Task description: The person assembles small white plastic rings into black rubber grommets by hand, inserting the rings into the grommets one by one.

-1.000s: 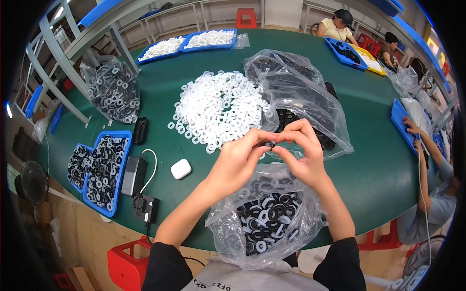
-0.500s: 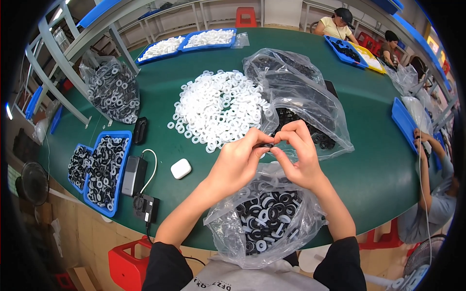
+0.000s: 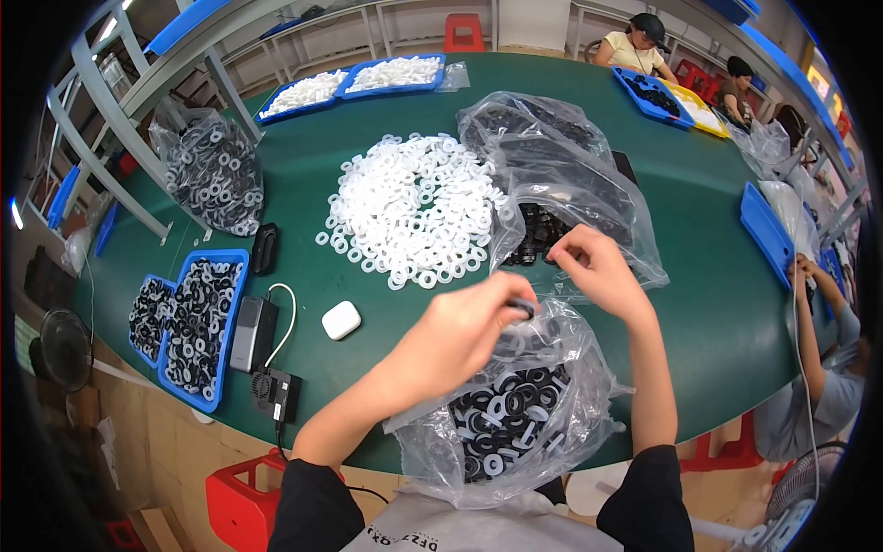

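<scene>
My left hand (image 3: 464,324) is closed in a pinch on a black ring (image 3: 521,306), just above a clear plastic bag (image 3: 418,442) at the table's near edge. Inside that bag lie black rings and white washers (image 3: 494,464), many fitted together. My right hand (image 3: 600,270) reaches farther forward, thumb and fingers pinched at the mouth of a second clear bag (image 3: 635,221). Black rings (image 3: 533,235) fill that bag; whatever the right fingertips hold is too small to make out. Left of it spreads a loose heap of white washers (image 3: 405,198).
To the left are blue trays (image 3: 221,386) of mixed rings, a full bag (image 3: 216,175), a power bank (image 3: 254,333) with a cable and a white case (image 3: 341,320). Blue trays (image 3: 395,75) of white pieces stand at the back. Co-workers (image 3: 832,386) sit at the right and far right.
My hands were together at the black ring and have parted. The left came back over the near bag with the ring; the right moved to the black rings in the far bag.
</scene>
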A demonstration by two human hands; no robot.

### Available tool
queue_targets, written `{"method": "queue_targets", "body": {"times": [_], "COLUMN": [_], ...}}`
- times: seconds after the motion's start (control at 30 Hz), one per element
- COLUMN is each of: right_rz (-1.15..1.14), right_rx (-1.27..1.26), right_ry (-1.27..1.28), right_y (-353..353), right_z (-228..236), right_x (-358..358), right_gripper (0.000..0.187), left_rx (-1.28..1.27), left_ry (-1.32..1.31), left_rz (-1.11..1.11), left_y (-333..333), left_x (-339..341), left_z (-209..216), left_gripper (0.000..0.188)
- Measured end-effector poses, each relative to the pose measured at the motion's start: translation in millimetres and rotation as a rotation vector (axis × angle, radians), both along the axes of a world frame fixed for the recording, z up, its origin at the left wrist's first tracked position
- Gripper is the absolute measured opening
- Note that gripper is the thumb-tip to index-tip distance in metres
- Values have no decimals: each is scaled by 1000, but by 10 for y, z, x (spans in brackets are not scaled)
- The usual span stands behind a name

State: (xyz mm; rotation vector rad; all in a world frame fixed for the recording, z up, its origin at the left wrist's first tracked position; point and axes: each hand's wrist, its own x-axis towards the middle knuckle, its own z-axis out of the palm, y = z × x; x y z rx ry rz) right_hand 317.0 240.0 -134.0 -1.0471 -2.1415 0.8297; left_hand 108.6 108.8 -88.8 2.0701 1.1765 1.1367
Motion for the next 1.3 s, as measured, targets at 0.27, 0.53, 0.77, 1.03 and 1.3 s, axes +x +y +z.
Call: {"method": "queue_targets", "body": {"times": [0.27,0.53,0.77,1.03,1.3], "right_rz": [14,-73,-83,-62,-70], "right_rx": [389,539,536,540,68], "right_ry": [-222,-248,-300,-192,69], "right_y": [166,210,269,221,311], "right_z": [-726,-859,-1003,-1004,-938], "right_x": [-196,-207,-222,-292,-234], "right_gripper": [21,17,21,26,18], "left_rx": [56,-163,67,72,-104], "left_ry": [350,44,383,386,201], "left_rz": [-322,222,501,526,554], "left_y": [-99,535,909,905,860], "left_x": [57,-398,-722,-752,-846], "left_z": [-29,-393,-1348,-1351,-1094], "left_gripper": [22,18,19,19,16]}}
